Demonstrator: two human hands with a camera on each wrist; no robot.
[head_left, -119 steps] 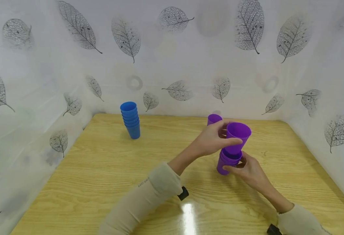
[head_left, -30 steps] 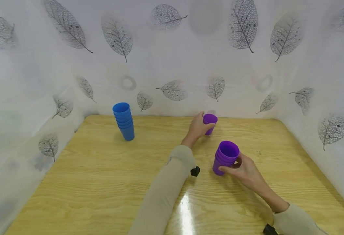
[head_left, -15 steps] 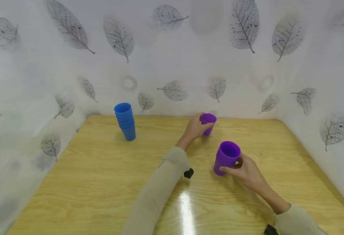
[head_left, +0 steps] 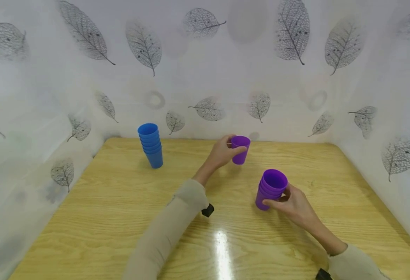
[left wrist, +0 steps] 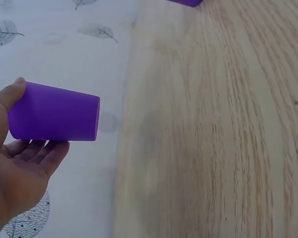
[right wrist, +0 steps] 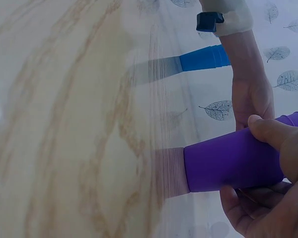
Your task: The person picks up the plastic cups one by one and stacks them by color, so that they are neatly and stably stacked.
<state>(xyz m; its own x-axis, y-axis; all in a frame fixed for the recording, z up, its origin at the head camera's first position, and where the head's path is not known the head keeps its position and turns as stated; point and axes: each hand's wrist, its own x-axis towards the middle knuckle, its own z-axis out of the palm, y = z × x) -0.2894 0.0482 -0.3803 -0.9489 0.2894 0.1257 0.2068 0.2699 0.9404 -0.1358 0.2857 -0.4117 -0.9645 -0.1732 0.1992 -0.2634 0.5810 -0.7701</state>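
My left hand (head_left: pixel 222 151) grips a single purple cup (head_left: pixel 240 151) near the back of the table, rim up. In the left wrist view, the thumb and fingers lie on opposite sides of this purple cup (left wrist: pixel 57 113), and its base looks slightly off the wood. Nearer to me, my right hand (head_left: pixel 296 204) holds a nested stack of purple cups (head_left: pixel 268 194) by its side. The right wrist view has thumb and fingers round the lowest purple cup (right wrist: pixel 231 161), its base at the tabletop; the stack's upper rims run out of that frame.
A tall nested stack of blue cups (head_left: pixel 151 147) stands at the back left of the wooden table (head_left: pixel 120 217). White cloth (head_left: pixel 205 66) with a leaf print hangs behind the table and along both sides.
My left hand has placed a purple cup into the right-hand stack, reached to the back cup, gripped it and moved it left. The right hand stays on the stack.
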